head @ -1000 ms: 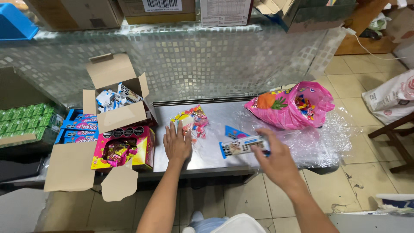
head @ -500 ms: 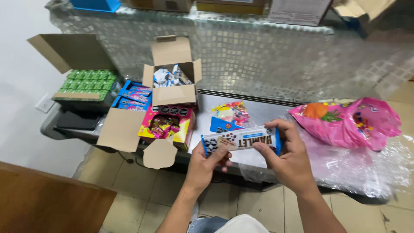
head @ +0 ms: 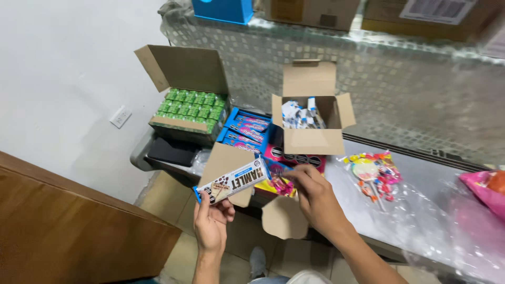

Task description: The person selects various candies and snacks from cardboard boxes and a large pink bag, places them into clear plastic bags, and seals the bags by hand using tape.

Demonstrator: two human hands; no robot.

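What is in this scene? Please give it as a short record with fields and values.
Left hand: holds a long white and blue snack box by its lower end
Right hand: fingers at the box's upper end
Behind the box: open cardboard box of small packs, pink carton under it
Left of that: blue cartons, open box of green packs
Right: bag of lollipops on the metal counter
Wall: white, with a socket

Both forearms bare, no sleeves, rings or watch.
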